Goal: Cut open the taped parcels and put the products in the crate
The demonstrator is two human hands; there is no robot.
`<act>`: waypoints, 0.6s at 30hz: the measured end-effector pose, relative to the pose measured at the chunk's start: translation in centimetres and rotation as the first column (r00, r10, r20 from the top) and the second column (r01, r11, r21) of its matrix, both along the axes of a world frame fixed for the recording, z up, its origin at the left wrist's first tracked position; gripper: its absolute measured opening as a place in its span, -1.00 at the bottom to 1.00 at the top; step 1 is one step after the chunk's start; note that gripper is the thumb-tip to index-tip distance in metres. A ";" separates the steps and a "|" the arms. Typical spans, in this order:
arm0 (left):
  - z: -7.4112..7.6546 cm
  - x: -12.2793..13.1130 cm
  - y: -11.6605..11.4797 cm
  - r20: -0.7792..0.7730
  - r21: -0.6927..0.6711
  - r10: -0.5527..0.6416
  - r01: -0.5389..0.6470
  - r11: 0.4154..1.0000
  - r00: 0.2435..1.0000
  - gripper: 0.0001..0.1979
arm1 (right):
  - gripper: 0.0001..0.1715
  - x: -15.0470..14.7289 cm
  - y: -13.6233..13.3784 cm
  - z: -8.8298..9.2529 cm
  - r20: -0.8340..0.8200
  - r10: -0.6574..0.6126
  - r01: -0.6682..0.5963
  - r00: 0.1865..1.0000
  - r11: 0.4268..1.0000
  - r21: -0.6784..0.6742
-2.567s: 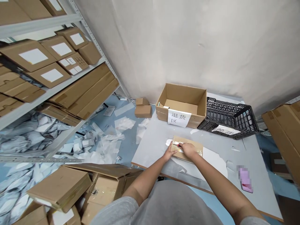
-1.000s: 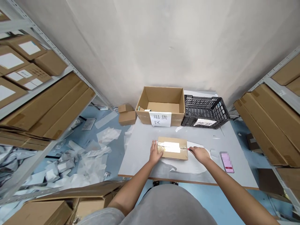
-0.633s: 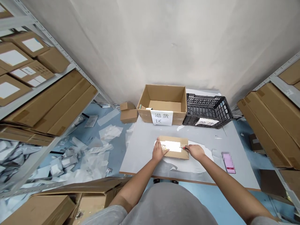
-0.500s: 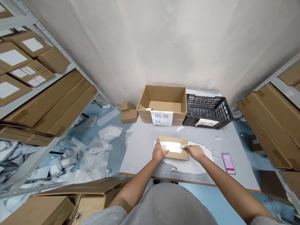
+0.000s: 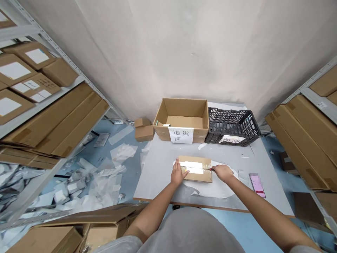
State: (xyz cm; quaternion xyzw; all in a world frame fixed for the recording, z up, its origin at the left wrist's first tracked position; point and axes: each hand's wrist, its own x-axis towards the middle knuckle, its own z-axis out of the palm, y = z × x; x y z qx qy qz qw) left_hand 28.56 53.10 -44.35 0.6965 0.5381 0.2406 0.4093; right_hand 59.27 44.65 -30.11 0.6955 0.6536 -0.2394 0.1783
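Observation:
A small cardboard box point(image 5: 195, 178) with a white label point(image 5: 193, 165) and clear tape lies flat on the table. My left hand point(image 5: 178, 173) rests on the box's left end, fingers stretched out and thumb spread over the top. In my right hand point(image 5: 222, 172), closed at the box's right end, is a utility knife point(image 5: 212, 169) with red and black on its handle. Its tip is at the tape on the right side of the label, where a dark slit runs lengthwise across. Under the box lies a piece of white paper point(image 5: 216, 189).
Behind the work stand an open carton point(image 5: 181, 133) with a paper sign and a black plastic crate point(image 5: 231, 138). A phone point(image 5: 257, 185) lies at the table's right. Shelves of boxes flank both sides. Wrapping scraps point(image 5: 105, 186) litter the floor at left.
The knife and my right hand have moved slightly right, toward the box's right end. A lengthwise slit now shows across the label. My left hand stays at the left end.

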 end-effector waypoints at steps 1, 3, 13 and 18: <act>0.0 0.0 0.0 0.006 0.000 0.000 0.000 1.000 1.000 0.20 | -0.59 0.2 -0.3 0.0 0.003 -0.013 0.013 1.000 1.000 0.003; 0.0 0.1 0.0 0.005 0.007 -0.001 0.001 1.000 1.000 0.19 | -0.57 0.6 -0.8 0.0 0.011 -0.030 0.030 0.999 1.000 0.007; 1.3 -0.2 0.5 -0.198 0.125 -0.048 0.074 0.989 0.979 0.16 | -0.62 3.0 -5.0 -0.8 -0.081 -0.355 0.361 0.931 0.930 0.068; 3.6 3.3 2.5 -0.129 0.173 -0.393 0.411 0.895 0.910 -0.03 | -0.64 2.1 -6.9 -4.1 -0.588 -0.692 0.748 0.419 0.630 -0.209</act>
